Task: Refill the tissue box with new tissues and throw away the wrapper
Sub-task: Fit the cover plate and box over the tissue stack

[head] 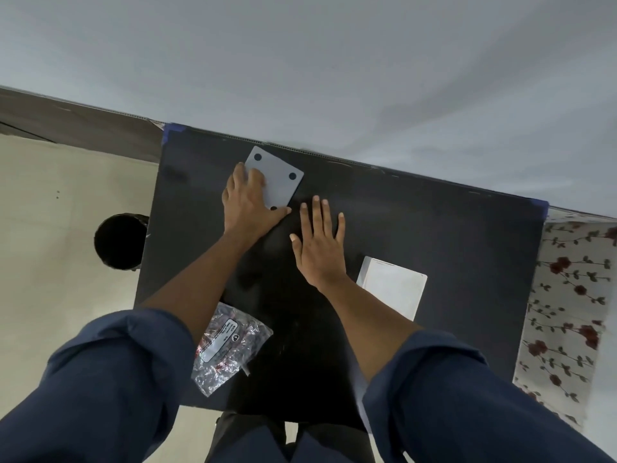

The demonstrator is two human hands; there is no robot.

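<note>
A grey square panel with black round feet, the tissue box's underside [278,177], lies at the far edge of the black table [434,235]. My left hand [248,203] rests flat on its near left part, fingers spread. Just right of it, my right hand [319,245] lies open, palm down on the bare table. A white stack of tissues [394,289] sits to the right of my right forearm. A crumpled clear plastic wrapper with red print [230,347] lies near the table's front left edge, partly under my left arm.
A black round bin [118,242] stands on the pale floor left of the table. A floral cloth [567,312] hangs or lies along the table's right side. A grey wall rises right behind the table's far edge.
</note>
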